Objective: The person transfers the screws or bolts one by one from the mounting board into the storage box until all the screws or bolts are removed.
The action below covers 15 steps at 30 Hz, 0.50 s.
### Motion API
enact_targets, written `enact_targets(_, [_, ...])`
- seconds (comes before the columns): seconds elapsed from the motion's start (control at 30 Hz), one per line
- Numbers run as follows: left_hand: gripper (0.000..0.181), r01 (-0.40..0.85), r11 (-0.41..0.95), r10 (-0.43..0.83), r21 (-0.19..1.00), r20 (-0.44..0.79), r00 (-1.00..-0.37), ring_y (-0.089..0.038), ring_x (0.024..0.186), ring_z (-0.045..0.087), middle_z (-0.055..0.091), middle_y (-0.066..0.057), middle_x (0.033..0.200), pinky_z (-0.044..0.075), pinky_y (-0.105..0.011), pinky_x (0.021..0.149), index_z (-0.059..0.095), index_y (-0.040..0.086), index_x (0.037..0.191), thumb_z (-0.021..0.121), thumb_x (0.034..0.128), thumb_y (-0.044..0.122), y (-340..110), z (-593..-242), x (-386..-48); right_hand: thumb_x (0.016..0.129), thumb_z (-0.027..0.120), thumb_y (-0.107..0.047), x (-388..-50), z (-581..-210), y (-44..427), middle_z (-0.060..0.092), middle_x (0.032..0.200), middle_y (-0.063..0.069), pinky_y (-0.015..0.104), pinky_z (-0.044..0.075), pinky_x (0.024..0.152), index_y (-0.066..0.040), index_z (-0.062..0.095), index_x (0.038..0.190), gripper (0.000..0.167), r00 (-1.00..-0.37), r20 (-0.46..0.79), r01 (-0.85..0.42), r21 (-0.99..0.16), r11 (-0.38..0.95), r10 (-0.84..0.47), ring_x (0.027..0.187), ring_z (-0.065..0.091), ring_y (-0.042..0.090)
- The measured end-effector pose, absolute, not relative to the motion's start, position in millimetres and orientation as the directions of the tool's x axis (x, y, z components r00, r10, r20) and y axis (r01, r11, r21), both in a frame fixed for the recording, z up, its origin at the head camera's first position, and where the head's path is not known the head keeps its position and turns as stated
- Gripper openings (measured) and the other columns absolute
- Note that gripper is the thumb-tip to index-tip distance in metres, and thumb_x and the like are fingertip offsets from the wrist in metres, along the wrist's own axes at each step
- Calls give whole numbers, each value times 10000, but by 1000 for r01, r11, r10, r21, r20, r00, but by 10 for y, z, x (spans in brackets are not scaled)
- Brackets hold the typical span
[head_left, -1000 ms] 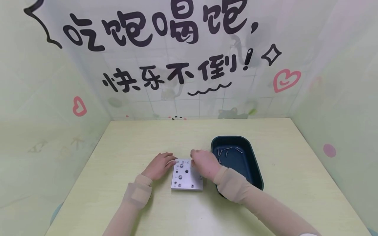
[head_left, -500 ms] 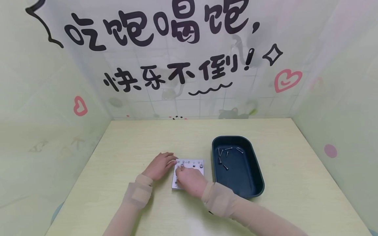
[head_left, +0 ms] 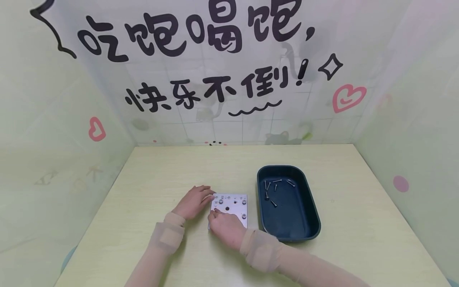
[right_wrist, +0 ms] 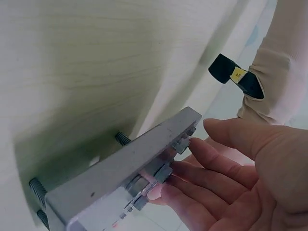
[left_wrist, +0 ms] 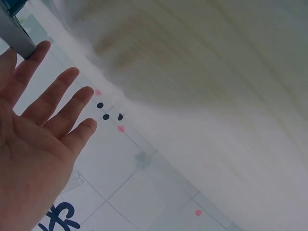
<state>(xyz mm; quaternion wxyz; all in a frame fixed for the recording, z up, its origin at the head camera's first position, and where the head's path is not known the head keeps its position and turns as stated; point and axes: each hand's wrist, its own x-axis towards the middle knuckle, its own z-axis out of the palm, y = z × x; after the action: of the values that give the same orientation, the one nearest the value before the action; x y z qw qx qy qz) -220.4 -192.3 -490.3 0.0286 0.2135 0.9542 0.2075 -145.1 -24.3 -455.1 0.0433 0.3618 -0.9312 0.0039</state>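
Note:
A silver square metal plate (head_left: 235,209) lies on the table, with bolts such as the bolt at its back right (head_left: 244,202) set into holes. Threaded shanks (right_wrist: 37,188) stick out beneath it in the right wrist view. My left hand (head_left: 193,202) pinches the plate's far-left corner between thumb and index finger, its other fingers spread. Over the plate's near-left part reaches my right hand (head_left: 228,228). Its fingertips touch bolt heads (right_wrist: 162,172), while the thumb stands apart from them. The right hand hides the plate's near-left bolts in the head view.
Right of the plate stands a dark blue tray (head_left: 294,217) holding several loose bolts (head_left: 274,203). Printed walls (head_left: 229,131) close off the table (head_left: 172,163) at the back and sides. A black strap piece (right_wrist: 236,74) sits at the left sleeve.
My right hand has moved from the plate's far-right part to its left side, then slightly nearer, uncovering the right-hand bolts and more of the tray. The left hand has stayed in place.

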Motion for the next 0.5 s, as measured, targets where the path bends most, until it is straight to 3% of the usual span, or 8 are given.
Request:
enact_targets(0.13, [323,392,822,417,413,30,-908,-431,1335,472,565,-233,1373,260,-605,1192,655,41,1231,513,1032,252,-1918,-4900,-2204,910,691,-96,-1443,-4574,-259,717,1175,68,216,614,635,-40,673,1158,255,-722,72,-687,40,725,-688,1116,678,152])
enact_targets(0.5, [327,380,826,409,417,21,-912,-426,1339,470,565,-228,1377,261,-594,1196,654,44,1235,511,1033,257,-1912,-4887,-2196,919,670,-66,-1463,-4610,-265,715,1184,73,226,620,667,-41,663,1172,255,-727,76,-681,44,731,-683,1128,672,144])
